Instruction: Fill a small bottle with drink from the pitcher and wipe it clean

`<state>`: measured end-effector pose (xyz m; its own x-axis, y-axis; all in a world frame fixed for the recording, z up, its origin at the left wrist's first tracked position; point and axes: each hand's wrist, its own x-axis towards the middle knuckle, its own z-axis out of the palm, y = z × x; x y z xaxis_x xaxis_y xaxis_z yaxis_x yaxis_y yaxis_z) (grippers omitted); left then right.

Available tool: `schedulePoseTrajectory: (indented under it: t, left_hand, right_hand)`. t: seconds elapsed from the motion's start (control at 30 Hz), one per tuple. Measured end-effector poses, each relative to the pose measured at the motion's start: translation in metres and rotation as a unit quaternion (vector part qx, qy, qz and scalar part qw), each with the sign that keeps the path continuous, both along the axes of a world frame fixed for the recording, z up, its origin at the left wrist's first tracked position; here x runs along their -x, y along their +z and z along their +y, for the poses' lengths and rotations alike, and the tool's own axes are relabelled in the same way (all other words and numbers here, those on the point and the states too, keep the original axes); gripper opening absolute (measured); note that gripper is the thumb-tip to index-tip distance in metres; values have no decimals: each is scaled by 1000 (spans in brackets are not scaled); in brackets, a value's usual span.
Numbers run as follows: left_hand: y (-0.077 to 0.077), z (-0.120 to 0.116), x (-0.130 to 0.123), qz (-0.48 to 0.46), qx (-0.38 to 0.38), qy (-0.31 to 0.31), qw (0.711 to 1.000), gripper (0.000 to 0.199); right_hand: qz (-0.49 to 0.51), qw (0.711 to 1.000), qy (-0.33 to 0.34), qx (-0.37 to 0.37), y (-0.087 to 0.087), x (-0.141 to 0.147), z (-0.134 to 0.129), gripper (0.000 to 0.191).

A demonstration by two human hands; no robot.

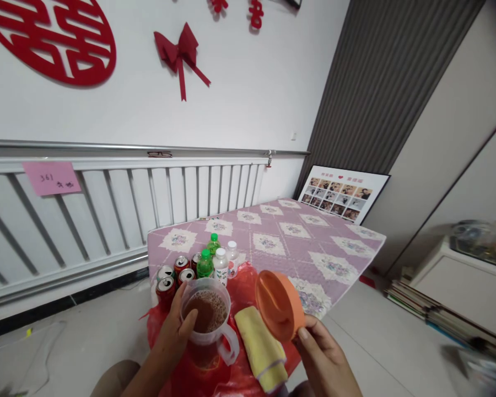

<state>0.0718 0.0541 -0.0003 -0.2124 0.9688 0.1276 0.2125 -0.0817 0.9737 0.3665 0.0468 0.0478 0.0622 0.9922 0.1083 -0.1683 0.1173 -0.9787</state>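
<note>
My left hand (pixel 181 322) is wrapped round the left side of a clear plastic pitcher (pixel 206 337), with the thumb near its rim. Brown, bubbly liquid (pixel 206 311) is inside the pitcher, and its handle points right. In my right hand (pixel 324 353) is a round orange lid (pixel 291 300), tilted so its hollow side faces left, apart from the pitcher. A folded yellow cloth (pixel 261 347) lies between the two hands on a red plastic sheet (pixel 242 292).
Several opened drink cans (pixel 182 264) stand just behind the pitcher, beside green-capped bottles (pixel 205 263) and white-capped bottles (pixel 220 264). A purple patterned cloth (pixel 268 242) covers the table. A white radiator (pixel 128 193) runs along the wall; a photo board (pixel 341 193) leans at the far end.
</note>
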Motion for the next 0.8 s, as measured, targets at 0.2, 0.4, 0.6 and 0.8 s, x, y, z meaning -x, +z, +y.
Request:
schedulePoseTrajectory:
  t: [0.2, 0.4, 0.6, 0.8]
  left_hand:
    - [16, -11, 4, 114, -86, 102, 984, 69]
    - [51, -25, -6, -34, -78, -54, 995, 60]
    - [77, -30, -28, -278, 4, -279, 919, 58]
    - [81, -35, -34, -295, 10, -256, 921, 55]
  right_hand:
    - [247, 961, 90, 83, 0, 23, 0, 37]
    - [269, 940, 175, 119, -8, 45, 3, 40]
    - [244, 934, 221, 141, -18, 58, 8, 43]
    - [246, 933, 222, 142, -8, 71, 12, 40]
